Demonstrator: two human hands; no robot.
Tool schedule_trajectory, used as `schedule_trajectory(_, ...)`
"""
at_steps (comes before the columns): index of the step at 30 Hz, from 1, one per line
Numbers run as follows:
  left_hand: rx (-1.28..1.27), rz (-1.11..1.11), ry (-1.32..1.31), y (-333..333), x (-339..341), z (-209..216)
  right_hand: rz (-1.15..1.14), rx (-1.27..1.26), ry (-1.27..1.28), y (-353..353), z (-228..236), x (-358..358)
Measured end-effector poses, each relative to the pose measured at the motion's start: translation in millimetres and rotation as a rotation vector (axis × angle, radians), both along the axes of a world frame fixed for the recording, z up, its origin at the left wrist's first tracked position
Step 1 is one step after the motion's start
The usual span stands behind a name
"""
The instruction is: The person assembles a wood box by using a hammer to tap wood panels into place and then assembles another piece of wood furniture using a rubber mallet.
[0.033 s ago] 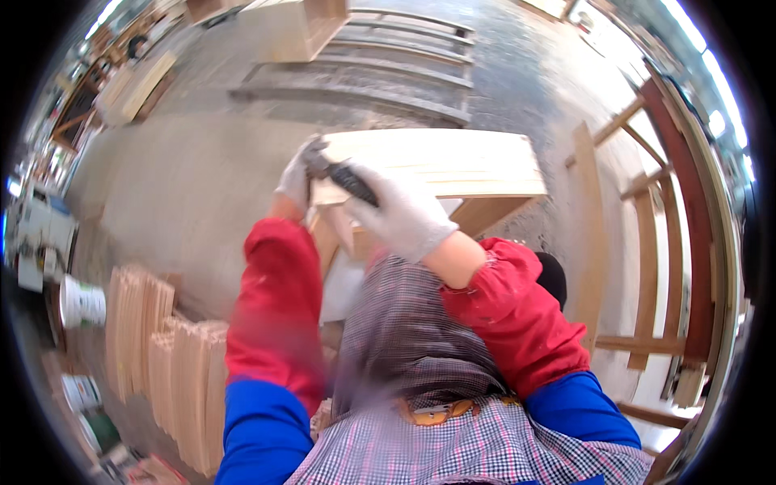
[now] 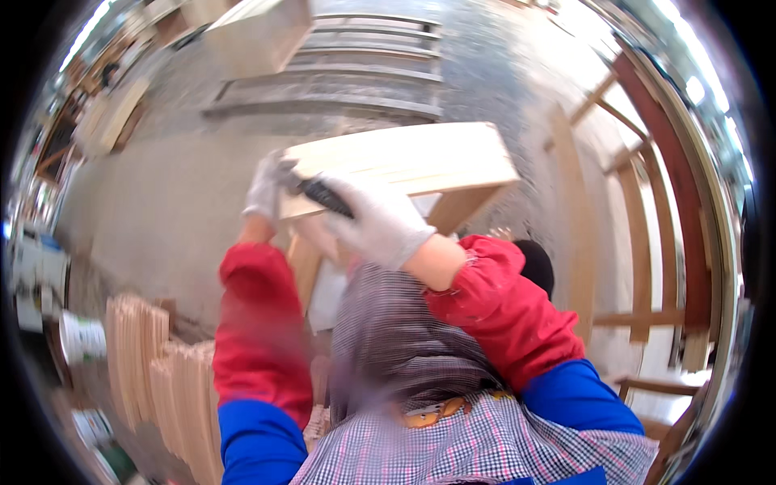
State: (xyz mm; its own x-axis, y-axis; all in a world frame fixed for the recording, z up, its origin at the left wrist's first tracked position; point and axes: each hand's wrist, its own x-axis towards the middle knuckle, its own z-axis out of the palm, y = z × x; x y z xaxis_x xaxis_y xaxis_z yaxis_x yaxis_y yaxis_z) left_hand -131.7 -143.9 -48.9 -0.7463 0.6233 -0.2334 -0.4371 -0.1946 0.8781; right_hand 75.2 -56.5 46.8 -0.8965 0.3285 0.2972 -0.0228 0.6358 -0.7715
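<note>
A pale wooden box (image 2: 404,158), perhaps a drawer, is held in front of my body with a long plain side facing up. My right hand (image 2: 381,220), in a white glove, is closed around the black handle of a scraper (image 2: 326,196). The tool's grey head lies at the box's left end. Also gloved, my left hand (image 2: 265,190) grips that same left end, close to the scraper's head. Motion blur and the tool partly hide its fingers. The lower part of the box shows below my right hand, near my checked apron (image 2: 420,339).
Stacks of wooden strips (image 2: 137,347) stand at the left, beside a white bucket (image 2: 82,337). Ahead lies a slatted wooden pallet (image 2: 364,73) with another wooden box (image 2: 259,36) on it. A wooden frame rack (image 2: 667,210) runs along the right.
The box, both hands and the surroundings sit further left in the picture. The grips on the scraper and the box look the same.
</note>
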Motion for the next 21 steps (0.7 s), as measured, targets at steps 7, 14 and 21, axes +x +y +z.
schedule_trajectory(7, -0.148, -0.393, 0.837, -28.0, 34.9, 23.4, -0.193, -0.233, 0.075, 35.8, -30.1, 85.3)
schedule_trajectory(14, -0.115, -0.075, 0.532, -16.5, -4.8, 7.4, -0.311, -0.614, 0.131, 83.3, -38.5, 153.4)
schedule_trajectory(21, -0.381, 0.016, 0.498, -6.4, -41.7, 11.2, -0.655, -0.993, 0.512, 121.7, -68.6, 192.5)
